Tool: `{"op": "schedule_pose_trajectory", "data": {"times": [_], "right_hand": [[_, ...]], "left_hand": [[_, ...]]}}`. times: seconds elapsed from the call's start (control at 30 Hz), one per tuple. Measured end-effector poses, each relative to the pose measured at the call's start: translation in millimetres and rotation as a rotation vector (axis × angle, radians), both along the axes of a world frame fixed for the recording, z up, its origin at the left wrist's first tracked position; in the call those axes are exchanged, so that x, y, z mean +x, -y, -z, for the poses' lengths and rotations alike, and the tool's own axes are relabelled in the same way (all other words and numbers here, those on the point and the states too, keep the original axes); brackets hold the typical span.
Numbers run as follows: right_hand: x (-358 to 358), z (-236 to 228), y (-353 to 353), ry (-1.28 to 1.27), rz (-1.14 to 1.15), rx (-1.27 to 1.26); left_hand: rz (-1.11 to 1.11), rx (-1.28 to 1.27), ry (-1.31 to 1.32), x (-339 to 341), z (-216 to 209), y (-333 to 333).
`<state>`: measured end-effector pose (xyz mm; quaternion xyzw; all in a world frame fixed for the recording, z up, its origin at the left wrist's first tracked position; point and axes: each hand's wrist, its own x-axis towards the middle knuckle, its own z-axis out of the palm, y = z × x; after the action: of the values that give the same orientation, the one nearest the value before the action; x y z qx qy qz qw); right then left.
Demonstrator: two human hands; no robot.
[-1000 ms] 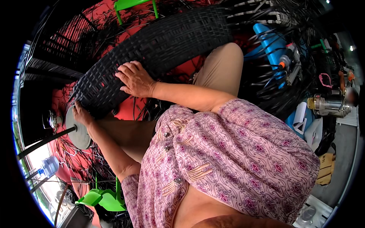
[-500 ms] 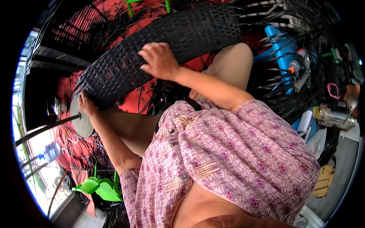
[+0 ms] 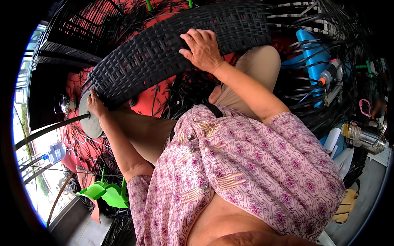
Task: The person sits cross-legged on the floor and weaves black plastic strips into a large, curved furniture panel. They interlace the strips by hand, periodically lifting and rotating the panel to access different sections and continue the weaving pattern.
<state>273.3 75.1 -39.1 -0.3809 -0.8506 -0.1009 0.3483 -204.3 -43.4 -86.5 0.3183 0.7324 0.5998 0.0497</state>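
A long curved panel of woven black plastic strips (image 3: 164, 57) lies across my knees, bending from the lower left up to the right. At its left end my left hand (image 3: 95, 104) closes on the panel's edge, fingers pressed together. Over the panel's middle is my right hand (image 3: 203, 49), its slightly bent fingers spread on the weave and the thumb apart. Loose black strips (image 3: 299, 12) run out from the panel's right end. Beneath my left hand a round grey disc (image 3: 91, 123) partly shows.
Black strips lie piled on the red floor covering (image 3: 147, 102). A blue plastic piece (image 3: 312, 61) and a bottle with an orange tip (image 3: 328, 75) sit among strips on the right. A green plastic object (image 3: 111, 193), a clear water bottle (image 3: 54, 152) and a glass jar (image 3: 365, 136) stand around me.
My right hand has moved right along the panel and now rests on the weave. My left hand stays at the panel's left end. The whole view has shifted slightly.
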Motion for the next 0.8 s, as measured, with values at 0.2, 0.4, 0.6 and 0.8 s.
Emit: {"op": "schedule_pose_trajectory", "data": {"times": [0.2,0.4,0.6,0.8], "right_hand": [[9.2,-7.0,8.7,-0.055,-0.064,-0.043],[50.9,-1.2,-9.8,-0.027,-0.007,-0.051],[69.3,-1.5,-20.0,-0.066,-0.071,-0.056],[114.4,-2.9,-29.6,-0.107,0.192,0.017]], "left_hand": [[-0.031,-0.274,-0.58,-69.6,26.0,38.0],[0.023,-0.184,-0.332,-54.4,18.9,30.1],[-0.04,-0.216,0.108,-8.5,-6.7,7.2],[-0.022,-0.226,0.005,-17.3,-10.0,16.9]]}}
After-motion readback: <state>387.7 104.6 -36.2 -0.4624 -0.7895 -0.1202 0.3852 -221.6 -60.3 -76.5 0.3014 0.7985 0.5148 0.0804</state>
